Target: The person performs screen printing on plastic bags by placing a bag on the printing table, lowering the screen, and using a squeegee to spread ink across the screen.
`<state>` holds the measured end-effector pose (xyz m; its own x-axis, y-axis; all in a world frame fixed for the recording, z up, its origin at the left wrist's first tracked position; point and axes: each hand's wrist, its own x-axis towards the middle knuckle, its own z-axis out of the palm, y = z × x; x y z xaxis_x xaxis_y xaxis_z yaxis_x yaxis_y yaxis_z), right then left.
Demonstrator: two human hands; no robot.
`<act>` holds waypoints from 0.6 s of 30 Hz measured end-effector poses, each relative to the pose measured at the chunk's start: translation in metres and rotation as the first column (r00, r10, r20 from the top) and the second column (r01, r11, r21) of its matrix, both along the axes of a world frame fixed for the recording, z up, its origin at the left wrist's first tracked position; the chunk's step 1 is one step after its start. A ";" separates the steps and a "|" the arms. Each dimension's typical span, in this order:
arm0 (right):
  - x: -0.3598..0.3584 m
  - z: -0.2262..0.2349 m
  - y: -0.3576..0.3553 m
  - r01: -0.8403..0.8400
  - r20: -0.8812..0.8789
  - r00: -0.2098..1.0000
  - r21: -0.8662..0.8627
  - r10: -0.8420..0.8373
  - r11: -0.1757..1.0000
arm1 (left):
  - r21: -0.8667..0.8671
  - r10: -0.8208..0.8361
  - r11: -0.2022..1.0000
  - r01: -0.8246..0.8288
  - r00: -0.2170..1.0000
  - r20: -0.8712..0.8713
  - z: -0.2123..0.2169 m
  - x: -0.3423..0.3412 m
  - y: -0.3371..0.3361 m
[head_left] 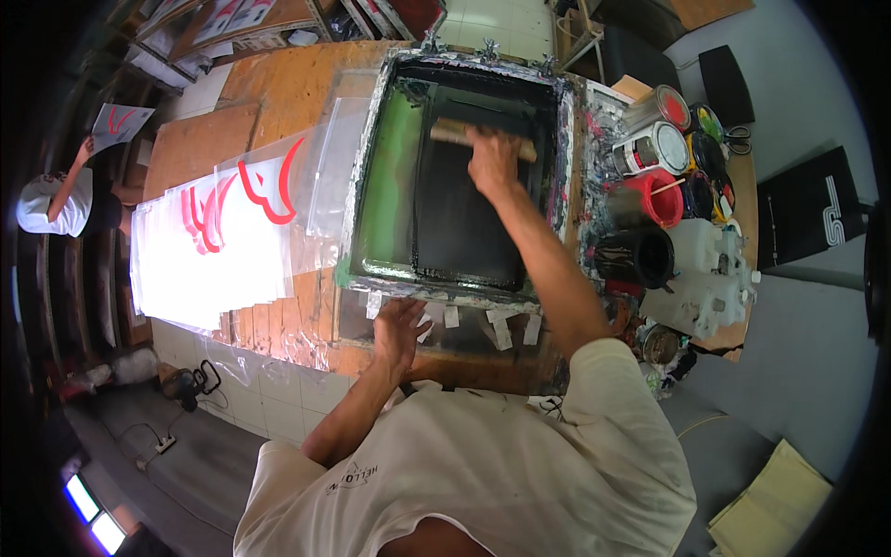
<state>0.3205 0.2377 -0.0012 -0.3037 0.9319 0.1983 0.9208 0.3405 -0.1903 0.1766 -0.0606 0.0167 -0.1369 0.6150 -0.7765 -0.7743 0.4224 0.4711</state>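
A screen-printing frame (pixel 365 186) lies on the table in front of me, its mesh coated with black ink (pixel 464 223) and a green strip showing along the left side. My right hand (pixel 494 160) is closed around a squeegee (pixel 452 132) with a wooden handle, which crosses the mesh toward the far end; its blade is hidden. At the frame's near left corner is my left hand (pixel 399 330), its fingers stretched out next to the rim and holding nothing that shows. Pieces of pale tape (pixel 499 330) hang below the near rim.
Printed sheets with red strokes (pixel 213 251) are stacked on the wooden table (pixel 278 84) at left. Paint cans (pixel 654 148), a red tub (pixel 645 200), a black pot (pixel 636 260) and a plastic jug (pixel 705 274) crowd the right side. Another person (pixel 60 202) holds a sheet at far left.
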 end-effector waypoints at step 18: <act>0.027 0.137 -0.212 -0.234 -0.064 0.972 -0.263 0.225 0.936 | 0.287 -0.124 0.950 0.120 0.992 -0.004 0.036 -0.019 0.003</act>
